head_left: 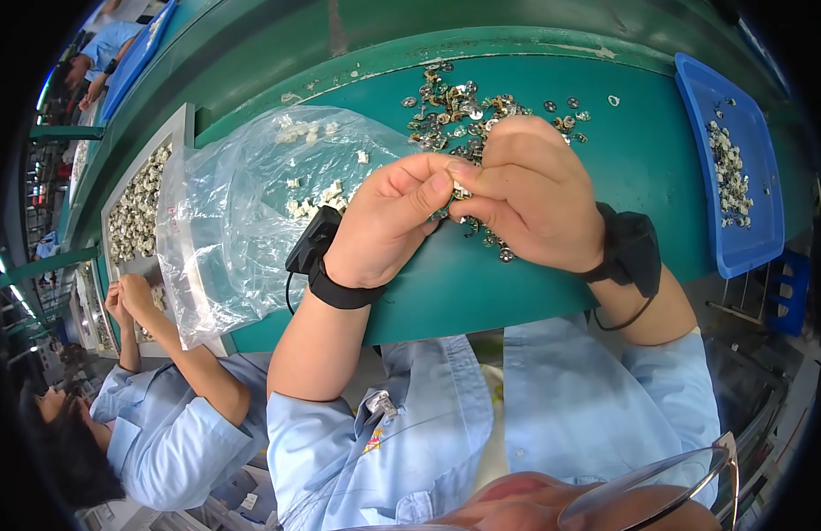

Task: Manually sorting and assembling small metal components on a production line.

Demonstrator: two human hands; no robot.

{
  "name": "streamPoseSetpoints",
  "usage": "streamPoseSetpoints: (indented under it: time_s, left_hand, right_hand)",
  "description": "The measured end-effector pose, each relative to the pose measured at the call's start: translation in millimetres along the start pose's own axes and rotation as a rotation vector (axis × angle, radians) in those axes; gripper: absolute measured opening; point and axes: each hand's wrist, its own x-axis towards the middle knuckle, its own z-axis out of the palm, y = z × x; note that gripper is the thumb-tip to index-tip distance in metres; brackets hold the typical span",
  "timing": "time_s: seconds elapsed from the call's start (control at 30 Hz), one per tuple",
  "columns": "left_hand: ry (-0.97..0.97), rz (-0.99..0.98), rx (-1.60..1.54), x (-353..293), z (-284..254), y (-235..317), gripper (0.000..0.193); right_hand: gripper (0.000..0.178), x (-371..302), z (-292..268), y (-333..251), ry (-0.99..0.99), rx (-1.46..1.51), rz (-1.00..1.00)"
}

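My left hand (397, 217) and my right hand (530, 190) meet over the green table (605, 168), fingertips pinched together on a small metal part (461, 189). A heap of small round metal parts (463, 111) lies on the table just beyond my hands, and a few more (494, 246) sit under them. Both wrists wear black bands. A clear plastic bag (242, 212) with small white pieces inside lies to the left of my left hand.
A blue tray (738, 252) holding small pale parts stands at the right. A grey tray (182, 119) full of metal parts is at the left, where a co-worker in a light blue shirt (162, 425) has both hands raised.
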Motion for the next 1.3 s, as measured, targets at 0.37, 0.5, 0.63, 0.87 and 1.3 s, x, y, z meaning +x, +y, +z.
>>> streamPoseSetpoints:
  time_s: [0.37,0.5,0.63,0.87,1.3]
  left_hand:
    - [-0.059,0.034,0.127,0,-9,-1,0.022]
    - [0.013,0.165,0.305,4,-19,5,0.021]
    - [0.504,0.258,0.992,0,-32,29,0.021]
    - [0.576,0.620,1.935,-1,-65,29,0.023]
    - [0.388,0.262,1.223,10,-27,13,0.018]
  right_hand:
    - [0.023,3,1,-2,-0.013,0.081,0.001]
    - [0.014,5,-11,11,0.117,0.019,0.138]
    - [0.013,-1,-56,70,0.751,0.393,0.675]
    - [0.030,-65,-184,164,1.570,0.662,0.796]
    - [0.019,0,-28,60,-0.175,0.106,0.506]
